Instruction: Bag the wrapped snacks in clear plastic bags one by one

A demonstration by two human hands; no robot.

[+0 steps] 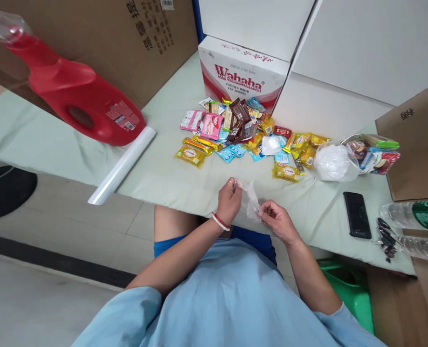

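Note:
A crumpled, see-through plastic bag hangs between my two hands over the table's front edge. My left hand, with a red and white bracelet at the wrist, is closed on the bag's upper left end. With thumb and fingertips my right hand pinches its lower right part. Beyond them lies a heap of small wrapped snacks, among them a pink packet, brown sachets, blue packets and a yellow packet. A bunched white plastic bag sits at the heap's right end.
At the left stand a large red detergent bottle and a white plastic roll. A Wahaba-style printed water carton is behind the snacks. To the right are a black phone, sunglasses, clear bottles and a cardboard box.

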